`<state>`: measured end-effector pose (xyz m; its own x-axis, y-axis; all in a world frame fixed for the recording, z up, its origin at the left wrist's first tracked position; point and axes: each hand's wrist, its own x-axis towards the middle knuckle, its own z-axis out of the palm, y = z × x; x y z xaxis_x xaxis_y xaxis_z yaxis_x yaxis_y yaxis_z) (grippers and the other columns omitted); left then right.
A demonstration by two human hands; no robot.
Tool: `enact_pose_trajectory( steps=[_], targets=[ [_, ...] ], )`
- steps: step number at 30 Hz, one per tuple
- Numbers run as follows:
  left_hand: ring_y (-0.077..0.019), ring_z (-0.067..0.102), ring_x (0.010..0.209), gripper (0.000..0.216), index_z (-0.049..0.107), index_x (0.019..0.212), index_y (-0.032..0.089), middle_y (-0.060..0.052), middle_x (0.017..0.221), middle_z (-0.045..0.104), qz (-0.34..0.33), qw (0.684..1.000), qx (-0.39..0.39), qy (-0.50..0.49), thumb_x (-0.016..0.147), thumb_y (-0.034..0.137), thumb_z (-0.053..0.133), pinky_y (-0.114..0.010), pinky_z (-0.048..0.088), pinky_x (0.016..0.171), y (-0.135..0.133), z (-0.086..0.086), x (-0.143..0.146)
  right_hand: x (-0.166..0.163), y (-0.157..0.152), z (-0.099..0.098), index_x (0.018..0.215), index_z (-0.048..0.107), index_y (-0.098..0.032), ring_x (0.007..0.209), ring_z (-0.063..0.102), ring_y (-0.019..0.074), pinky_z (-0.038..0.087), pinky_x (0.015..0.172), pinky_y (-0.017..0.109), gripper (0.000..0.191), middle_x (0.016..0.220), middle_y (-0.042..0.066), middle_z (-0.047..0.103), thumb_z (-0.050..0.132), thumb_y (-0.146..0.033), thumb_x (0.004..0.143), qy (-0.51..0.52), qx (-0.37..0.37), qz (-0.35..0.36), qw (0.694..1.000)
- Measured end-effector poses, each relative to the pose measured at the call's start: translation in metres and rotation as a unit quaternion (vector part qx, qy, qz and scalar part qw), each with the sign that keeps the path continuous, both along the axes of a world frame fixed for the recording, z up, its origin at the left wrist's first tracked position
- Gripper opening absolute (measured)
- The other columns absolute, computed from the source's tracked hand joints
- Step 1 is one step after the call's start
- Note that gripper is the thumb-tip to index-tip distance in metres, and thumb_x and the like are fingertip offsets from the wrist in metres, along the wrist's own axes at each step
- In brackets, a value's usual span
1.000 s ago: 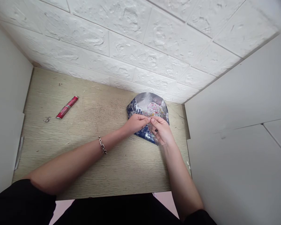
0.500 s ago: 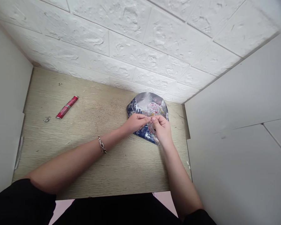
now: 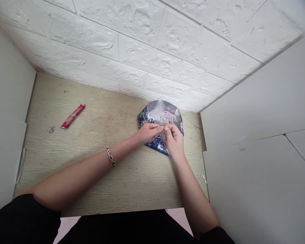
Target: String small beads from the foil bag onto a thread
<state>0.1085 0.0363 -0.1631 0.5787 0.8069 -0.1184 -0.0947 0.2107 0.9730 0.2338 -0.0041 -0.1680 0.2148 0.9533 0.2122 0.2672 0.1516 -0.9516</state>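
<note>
My left hand (image 3: 148, 132) and my right hand (image 3: 175, 139) meet fingertip to fingertip, both pinched closed. Whatever lies between the fingers is too small to make out. Beneath them is an opened-out bag (image 3: 154, 113), blue with a silvery inside. Small beads (image 3: 167, 117), mostly clear with some red, pink and yellow, are heaped on the silvery part. My hands cover part of the heap and of the bag. A chain bracelet (image 3: 110, 156) circles my left wrist.
A slim red packet or tube (image 3: 73, 116) rests on the wooden table (image 3: 101, 118) at the left. Small shiny bits (image 3: 51, 129) lie near it. A white brick-patterned wall (image 3: 132, 44) stands behind, with pale panels (image 3: 256, 142) at both sides.
My right hand has shifted very slightly left, its fingers still against the left fingertips. My left hand has stayed almost in place.
</note>
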Motion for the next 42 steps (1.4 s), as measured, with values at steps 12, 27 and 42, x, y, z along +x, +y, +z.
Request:
enact_pose_trajectory(
  steps=[12, 27, 42],
  targets=[
    [-0.001, 0.024, 0.033, 0.021, 0.056, 0.065, 0.013, 0.01, 0.039, 0.028, 0.025, 0.999, -0.036, 0.001, 0.072, 0.032, 0.052, -0.017, 0.017, 0.035, 0.0, -0.001, 0.001, 0.009, 0.007, 0.013, 0.081, 0.046, -0.021, 0.032, 0.03, 0.0031, 0.021, 0.03, 0.014, 0.012, 0.049, -0.009, 0.044, 0.053, -0.021, 0.072, 0.362, -0.165, 0.039, 0.917],
    [-0.0011, 0.023, 0.034, 0.023, 0.055, 0.066, 0.013, 0.01, 0.042, 0.027, 0.025, 0.999, -0.015, 0.029, 0.071, 0.035, 0.052, -0.017, 0.017, 0.036, -0.001, 0.0, 0.002, 0.014, 0.007, 0.008, 0.076, 0.054, -0.015, 0.029, 0.022, -0.0038, 0.018, 0.026, 0.008, 0.023, 0.051, -0.01, 0.044, 0.067, -0.031, 0.066, 0.464, -0.186, 0.071, 0.863],
    [-0.0019, 0.025, 0.037, 0.029, 0.065, 0.079, 0.012, 0.009, 0.04, 0.033, -0.001, 0.998, 0.056, 0.01, 0.073, 0.037, 0.052, -0.018, 0.02, 0.038, 0.001, -0.007, 0.001, 0.002, 0.006, 0.005, 0.073, 0.051, -0.017, 0.031, 0.023, -0.0013, 0.017, 0.026, 0.01, 0.03, 0.048, -0.011, 0.038, 0.069, -0.038, 0.061, 0.471, -0.211, 0.077, 0.853]
  ],
)
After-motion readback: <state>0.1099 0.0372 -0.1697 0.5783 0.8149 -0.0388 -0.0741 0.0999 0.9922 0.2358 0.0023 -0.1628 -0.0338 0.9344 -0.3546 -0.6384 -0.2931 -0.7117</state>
